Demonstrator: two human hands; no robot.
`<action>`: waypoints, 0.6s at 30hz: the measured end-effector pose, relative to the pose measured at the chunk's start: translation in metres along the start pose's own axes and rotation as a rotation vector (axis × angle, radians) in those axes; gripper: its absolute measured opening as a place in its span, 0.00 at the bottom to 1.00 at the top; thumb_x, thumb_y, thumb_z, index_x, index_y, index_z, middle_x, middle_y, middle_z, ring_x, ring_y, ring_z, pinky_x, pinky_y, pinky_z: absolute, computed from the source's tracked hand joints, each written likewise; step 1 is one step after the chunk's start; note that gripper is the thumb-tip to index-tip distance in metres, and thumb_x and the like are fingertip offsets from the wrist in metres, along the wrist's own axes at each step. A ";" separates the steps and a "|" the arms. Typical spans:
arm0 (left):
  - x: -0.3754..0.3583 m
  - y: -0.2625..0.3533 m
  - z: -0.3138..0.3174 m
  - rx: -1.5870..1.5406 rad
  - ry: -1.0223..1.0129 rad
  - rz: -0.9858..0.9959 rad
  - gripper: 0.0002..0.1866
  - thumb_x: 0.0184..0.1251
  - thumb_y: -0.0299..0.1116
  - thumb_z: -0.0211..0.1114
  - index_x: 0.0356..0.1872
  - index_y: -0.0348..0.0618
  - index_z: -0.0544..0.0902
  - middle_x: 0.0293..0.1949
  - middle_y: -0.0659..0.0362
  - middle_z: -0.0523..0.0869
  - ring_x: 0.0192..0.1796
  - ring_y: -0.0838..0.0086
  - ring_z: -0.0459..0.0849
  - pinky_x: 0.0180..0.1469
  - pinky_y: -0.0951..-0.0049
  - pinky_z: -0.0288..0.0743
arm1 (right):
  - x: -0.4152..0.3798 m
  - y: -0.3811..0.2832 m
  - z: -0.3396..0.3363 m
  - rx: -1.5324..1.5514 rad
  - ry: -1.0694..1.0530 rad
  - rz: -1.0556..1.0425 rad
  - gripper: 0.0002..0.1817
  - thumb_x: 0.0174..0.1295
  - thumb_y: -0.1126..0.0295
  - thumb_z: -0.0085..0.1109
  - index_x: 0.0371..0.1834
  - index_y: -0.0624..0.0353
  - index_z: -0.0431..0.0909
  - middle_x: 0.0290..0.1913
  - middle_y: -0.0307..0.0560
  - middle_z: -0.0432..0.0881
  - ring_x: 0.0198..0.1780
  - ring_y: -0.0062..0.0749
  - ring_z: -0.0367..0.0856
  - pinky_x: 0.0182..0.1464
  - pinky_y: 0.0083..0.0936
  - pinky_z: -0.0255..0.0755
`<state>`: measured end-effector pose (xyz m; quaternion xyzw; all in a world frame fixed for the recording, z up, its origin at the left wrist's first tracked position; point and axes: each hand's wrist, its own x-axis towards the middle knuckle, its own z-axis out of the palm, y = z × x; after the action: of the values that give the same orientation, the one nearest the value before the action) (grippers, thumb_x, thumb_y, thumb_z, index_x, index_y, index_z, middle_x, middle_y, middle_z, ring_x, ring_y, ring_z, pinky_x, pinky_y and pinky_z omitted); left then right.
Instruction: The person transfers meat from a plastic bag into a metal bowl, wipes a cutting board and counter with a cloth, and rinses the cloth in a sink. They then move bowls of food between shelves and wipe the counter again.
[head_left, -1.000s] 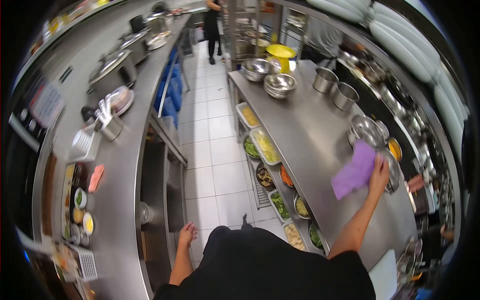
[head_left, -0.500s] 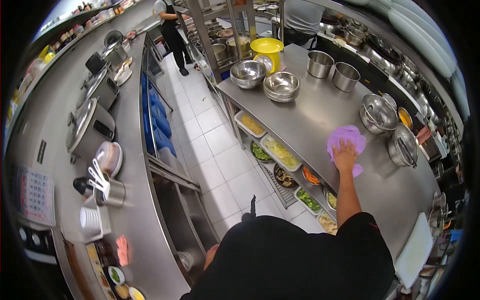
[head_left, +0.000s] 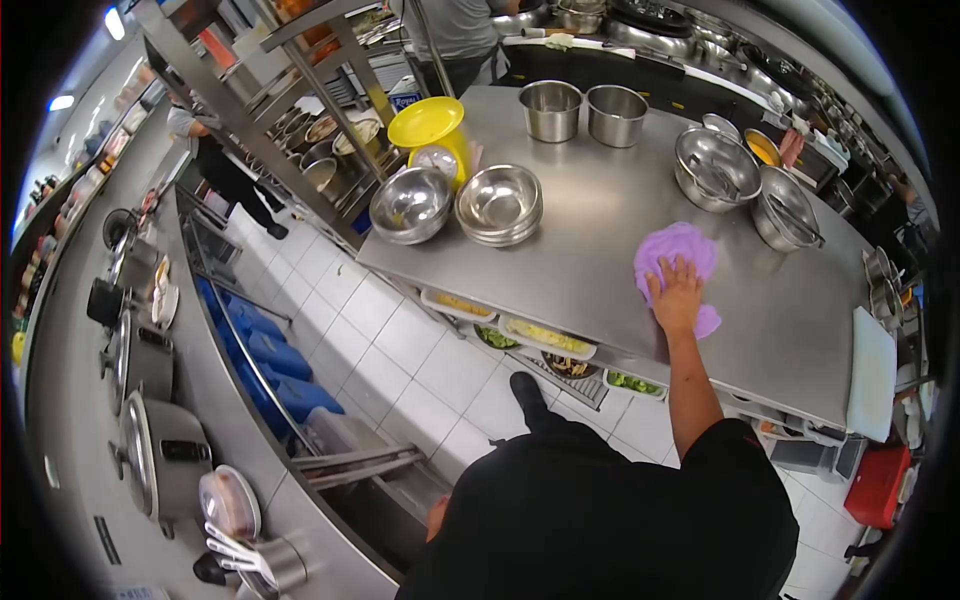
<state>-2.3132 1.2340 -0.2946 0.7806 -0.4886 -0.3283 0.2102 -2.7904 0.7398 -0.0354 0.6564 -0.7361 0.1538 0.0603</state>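
A purple cloth [head_left: 668, 248] is pressed against the worktop [head_left: 590, 215] beneath the spread right hand [head_left: 676, 297], metal bowls [head_left: 708, 190] are set beyond it, and the left hand's [head_left: 436, 518] state cannot be told.

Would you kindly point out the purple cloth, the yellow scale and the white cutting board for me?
Purple cloth [head_left: 680, 240], head view: its upper, uncovered part.
Yellow scale [head_left: 427, 121], head view: its round top pan.
White cutting board [head_left: 872, 375], head view: its flat face.
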 end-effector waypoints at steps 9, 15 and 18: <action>0.145 0.059 -0.068 -0.541 -0.108 -0.391 0.16 0.71 0.39 0.60 0.55 0.48 0.76 0.36 0.60 0.83 0.34 0.72 0.82 0.33 0.69 0.76 | 0.094 -0.084 0.046 -0.080 -0.028 0.131 0.32 0.70 0.43 0.40 0.71 0.46 0.67 0.74 0.55 0.62 0.75 0.56 0.52 0.74 0.59 0.42; 0.218 0.116 -0.130 -0.750 -0.035 -0.605 0.16 0.70 0.38 0.61 0.55 0.46 0.76 0.36 0.60 0.83 0.37 0.70 0.84 0.37 0.66 0.79 | 0.134 -0.120 0.056 -0.070 -0.009 0.122 0.31 0.69 0.43 0.43 0.70 0.46 0.68 0.73 0.54 0.63 0.75 0.54 0.54 0.73 0.58 0.44; 0.251 0.015 -0.104 -0.488 -0.171 0.030 0.15 0.69 0.38 0.62 0.53 0.48 0.78 0.35 0.59 0.82 0.33 0.72 0.82 0.31 0.71 0.76 | 0.130 -0.117 0.063 -0.086 0.047 0.131 0.31 0.68 0.43 0.44 0.69 0.46 0.70 0.71 0.54 0.66 0.74 0.53 0.57 0.72 0.58 0.47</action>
<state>-2.1705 1.0026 -0.2896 0.6687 -0.4227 -0.4982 0.3550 -2.6850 0.5873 -0.0397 0.5996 -0.7819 0.1410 0.0957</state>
